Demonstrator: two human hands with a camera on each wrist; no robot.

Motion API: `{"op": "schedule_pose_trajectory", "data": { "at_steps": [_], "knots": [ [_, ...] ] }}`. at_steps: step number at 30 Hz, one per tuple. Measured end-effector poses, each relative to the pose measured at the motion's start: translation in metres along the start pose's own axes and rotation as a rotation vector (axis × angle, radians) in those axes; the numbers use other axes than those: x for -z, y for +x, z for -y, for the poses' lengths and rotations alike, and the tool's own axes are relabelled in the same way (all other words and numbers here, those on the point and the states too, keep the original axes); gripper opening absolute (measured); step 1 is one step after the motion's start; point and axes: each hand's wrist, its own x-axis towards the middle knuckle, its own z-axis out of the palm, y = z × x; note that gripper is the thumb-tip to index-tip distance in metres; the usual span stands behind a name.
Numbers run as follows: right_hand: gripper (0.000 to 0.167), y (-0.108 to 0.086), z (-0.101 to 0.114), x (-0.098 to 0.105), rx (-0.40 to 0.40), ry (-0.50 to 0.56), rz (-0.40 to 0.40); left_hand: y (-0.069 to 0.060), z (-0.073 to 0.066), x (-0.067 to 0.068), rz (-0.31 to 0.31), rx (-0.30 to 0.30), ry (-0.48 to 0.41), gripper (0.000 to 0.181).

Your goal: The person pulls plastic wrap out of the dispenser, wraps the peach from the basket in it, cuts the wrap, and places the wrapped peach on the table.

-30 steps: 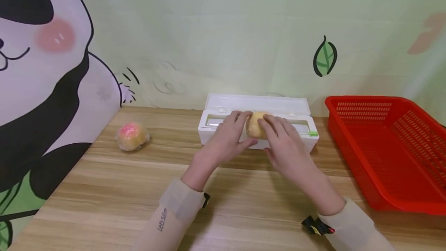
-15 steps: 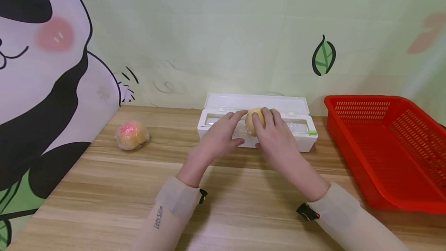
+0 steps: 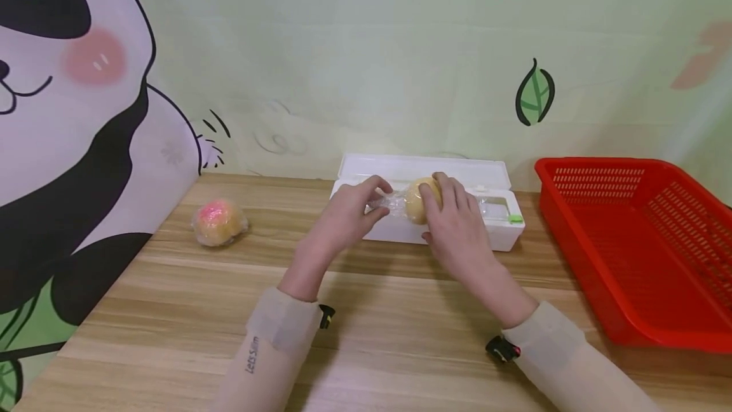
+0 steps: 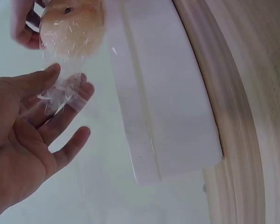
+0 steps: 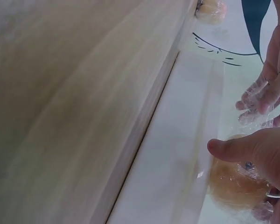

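Note:
A round pale yellow fruit [image 3: 416,201] in clear cling film is held above the white film dispenser [image 3: 457,234], my right hand [image 3: 462,233] curled round its right side. A dark spot shows on the fruit [image 4: 72,28] in the left wrist view. My left hand [image 3: 343,218] pinches a twisted end of the cling film [image 4: 60,95] between thumb and fingers, left of the fruit. In the right wrist view the gathered film [image 5: 256,109] stretches from the fruit to the left fingers. The dispenser's lid stands raised; a green slider [image 3: 515,219] sits at its right end.
A film-wrapped pink-and-yellow fruit [image 3: 218,222] lies on the wooden table [image 3: 189,323] at the left. At the right stands a red plastic basket [image 3: 606,272]. Behind the dispenser rises a green wall covering [image 3: 372,81] with a printed panda.
My left hand has moved left, away from the fruit, drawing the film out into a narrow end. The right hand has shifted slightly left and taken a closer hold on the fruit.

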Motion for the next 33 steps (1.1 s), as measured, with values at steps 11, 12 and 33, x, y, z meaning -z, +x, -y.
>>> {"op": "schedule_pose_trajectory", "data": {
  "at_steps": [11,12,33],
  "knots": [
    [0.092,0.005,-0.003,-0.009,0.039,-0.080,-0.019,-0.006,0.013,0.014,0.117,-0.021,-0.012,0.035],
    [0.092,0.006,-0.003,-0.009,0.045,-0.089,-0.021,-0.007,0.014,0.017,0.134,-0.010,-0.018,0.043],
    [0.089,0.022,-0.015,-0.005,0.056,-0.041,0.060,-0.010,0.053,0.004,0.053,0.426,-0.169,0.078]
  ]
}}
